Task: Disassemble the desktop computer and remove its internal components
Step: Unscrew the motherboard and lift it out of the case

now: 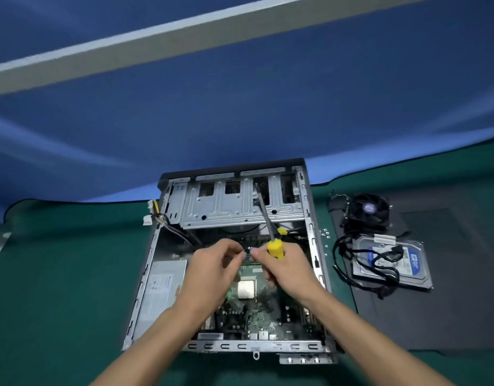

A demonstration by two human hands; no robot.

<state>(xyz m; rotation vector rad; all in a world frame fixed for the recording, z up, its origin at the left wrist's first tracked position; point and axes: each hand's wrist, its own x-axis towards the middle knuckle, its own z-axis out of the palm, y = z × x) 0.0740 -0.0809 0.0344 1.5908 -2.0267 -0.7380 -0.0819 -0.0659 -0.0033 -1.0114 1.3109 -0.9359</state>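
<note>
An open desktop case (309, 218) lies flat on a green cloth, with its green motherboard (257, 319) and bare square processor (245, 289) exposed. Both hands are over the board's far edge. My right hand (287, 271) holds a yellow-handled screwdriver (275, 247) whose shaft points up and away over the drive cage (234, 207). My left hand (212, 267) curls its fingertips at a small green part (248, 256) between the two hands, where my right fingertips also meet. What exactly is pinched there is too small to make out. The grey power supply (162, 291) sits at the case's left.
On a dark mat (449, 316) to the right lie a cooler fan (369, 211), a hard drive (393, 263) with black cables over it, and several loose screws (325, 234) beside the case. A blue backdrop rises behind the case. Wires hang out at the case's left rear corner (153, 215).
</note>
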